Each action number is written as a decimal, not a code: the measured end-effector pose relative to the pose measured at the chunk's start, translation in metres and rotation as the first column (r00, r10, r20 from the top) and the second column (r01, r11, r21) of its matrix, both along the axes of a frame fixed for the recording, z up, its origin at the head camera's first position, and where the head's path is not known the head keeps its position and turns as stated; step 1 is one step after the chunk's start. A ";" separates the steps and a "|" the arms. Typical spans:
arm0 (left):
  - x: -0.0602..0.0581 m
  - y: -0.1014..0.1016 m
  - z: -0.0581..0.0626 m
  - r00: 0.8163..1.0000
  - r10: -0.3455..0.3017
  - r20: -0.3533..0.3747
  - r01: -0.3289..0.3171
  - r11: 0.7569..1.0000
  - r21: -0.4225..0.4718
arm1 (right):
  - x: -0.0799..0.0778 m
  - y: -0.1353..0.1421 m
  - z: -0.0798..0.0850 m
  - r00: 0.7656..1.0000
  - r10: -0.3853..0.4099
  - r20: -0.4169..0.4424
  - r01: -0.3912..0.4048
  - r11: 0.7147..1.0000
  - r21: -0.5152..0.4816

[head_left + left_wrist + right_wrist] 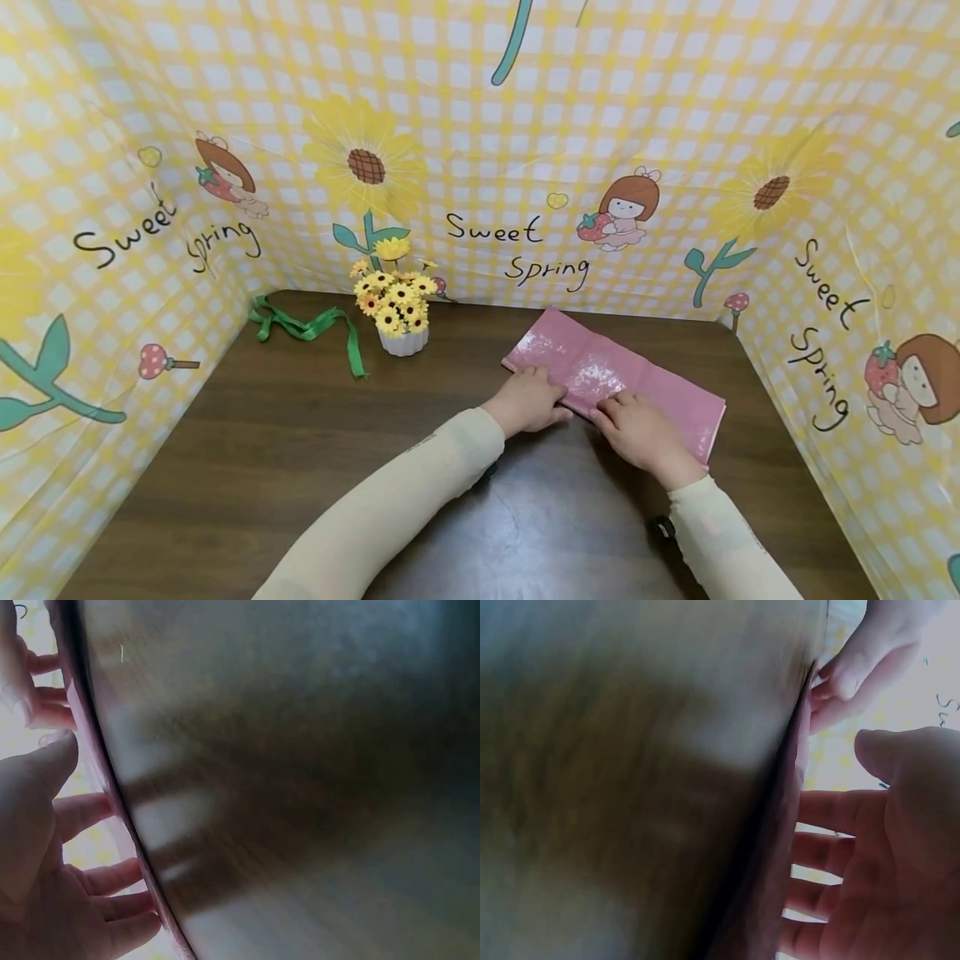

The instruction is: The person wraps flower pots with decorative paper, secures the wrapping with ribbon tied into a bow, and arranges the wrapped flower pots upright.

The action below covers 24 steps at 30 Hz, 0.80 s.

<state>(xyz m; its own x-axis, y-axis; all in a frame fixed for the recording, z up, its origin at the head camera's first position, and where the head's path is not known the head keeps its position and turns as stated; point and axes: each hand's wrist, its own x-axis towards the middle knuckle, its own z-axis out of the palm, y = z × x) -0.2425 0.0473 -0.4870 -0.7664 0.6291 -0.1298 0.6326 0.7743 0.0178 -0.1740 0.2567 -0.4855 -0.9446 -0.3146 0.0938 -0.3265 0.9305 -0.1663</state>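
A glossy pink folded sheet [600,367] lies at an angle on the table, right of the middle in the head view. My left hand [528,400] rests its fingertips on the near edge, toward the sheet's left end. Farther right along that edge, my right hand [637,429] presses down with its fingers extended. In the left wrist view, the left fingers [112,877] meet the pink edge, and the thumb stands apart from it. The right wrist view has the right fingers [825,851] spread against the sheet, thumb raised off it.
A white pot [403,340] of yellow artificial flowers [397,292] stands left of the sheet. Green ribbon [307,325] lies loosely at the back left of the dark wooden table [247,467]. Checked yellow cloth walls [480,150] enclose the back and both sides.
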 end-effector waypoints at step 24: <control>-0.005 0.000 0.001 0.998 -0.040 0.051 0.040 0.999 0.000 | -0.060 0.026 0.097 0.943 0.150 0.297 -0.108 0.982 -0.153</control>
